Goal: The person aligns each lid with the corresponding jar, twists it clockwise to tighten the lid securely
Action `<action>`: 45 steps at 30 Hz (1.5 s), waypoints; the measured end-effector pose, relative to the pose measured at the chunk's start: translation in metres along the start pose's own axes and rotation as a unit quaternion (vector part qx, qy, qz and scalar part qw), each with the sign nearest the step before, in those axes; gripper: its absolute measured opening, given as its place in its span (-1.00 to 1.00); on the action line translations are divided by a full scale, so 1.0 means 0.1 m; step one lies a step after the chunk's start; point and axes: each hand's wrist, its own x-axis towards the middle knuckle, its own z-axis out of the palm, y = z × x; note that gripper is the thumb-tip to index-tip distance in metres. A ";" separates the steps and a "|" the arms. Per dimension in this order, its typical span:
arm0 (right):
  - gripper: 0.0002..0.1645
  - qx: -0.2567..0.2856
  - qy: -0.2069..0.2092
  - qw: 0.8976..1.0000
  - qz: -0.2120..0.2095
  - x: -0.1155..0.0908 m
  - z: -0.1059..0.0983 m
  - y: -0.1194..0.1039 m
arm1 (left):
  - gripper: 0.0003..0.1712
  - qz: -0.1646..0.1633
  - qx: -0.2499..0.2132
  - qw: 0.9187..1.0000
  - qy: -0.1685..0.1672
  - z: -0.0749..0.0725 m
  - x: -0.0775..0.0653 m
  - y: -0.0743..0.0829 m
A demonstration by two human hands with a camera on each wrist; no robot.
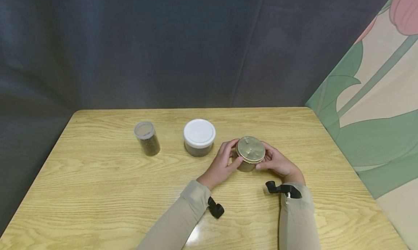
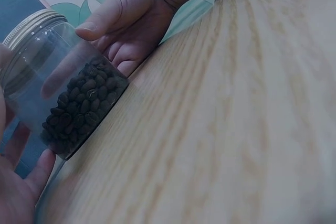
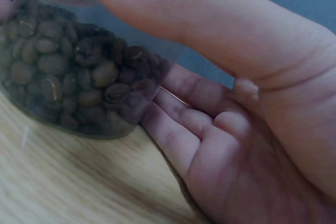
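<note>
A clear jar [image 2: 52, 56] with a gold metal lid [image 1: 250, 148] stands between the two hands, on or just above the table. Dark coffee beans [image 3: 79, 72] fill its lower part. My left hand [image 1: 223, 163] grips it from the left, thumb on the near side by the lid and fingers round the far side. From the right, my right hand [image 1: 279, 163] holds the jar's side between thumb and fingers. The right fingertips are partly hidden behind the jar in the head view. The lid sits on the jar's mouth.
Left of the hands on the wooden table [image 1: 98, 192] stands a wide tub [image 1: 199, 134] with a white lid. Farther left is a slim clear-lidded jar [image 1: 149, 143] with dark contents. A dark curtain [image 1: 163, 50] hangs behind, and floral cloth [image 1: 385, 134] lies to the right.
</note>
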 end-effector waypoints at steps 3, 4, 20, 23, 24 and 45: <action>-0.06 0.001 0.001 1.000 -0.001 0.00 0.00 0.00 | -0.30 0.004 -0.006 1.000 0.004 0.00 0.00 -0.01; -0.06 0.002 0.000 1.000 -0.001 0.00 0.00 0.00 | -0.30 0.006 -0.007 1.000 0.006 0.00 0.00 -0.01; -0.05 0.005 -0.004 1.000 -0.004 -0.01 -0.01 0.01 | -0.31 0.003 0.001 1.000 0.014 0.02 0.01 -0.03; -0.06 0.008 -0.006 1.000 -0.009 -0.01 -0.02 0.01 | -0.31 0.005 0.003 1.000 0.007 0.02 0.01 -0.02; -0.06 0.009 -0.007 1.000 -0.010 -0.01 -0.02 0.02 | -0.31 0.007 0.003 1.000 0.006 0.02 0.01 -0.02; -0.03 0.017 -0.013 0.999 -0.028 -0.01 -0.02 0.06 | -0.23 -0.017 -0.008 1.000 0.015 0.03 0.01 -0.01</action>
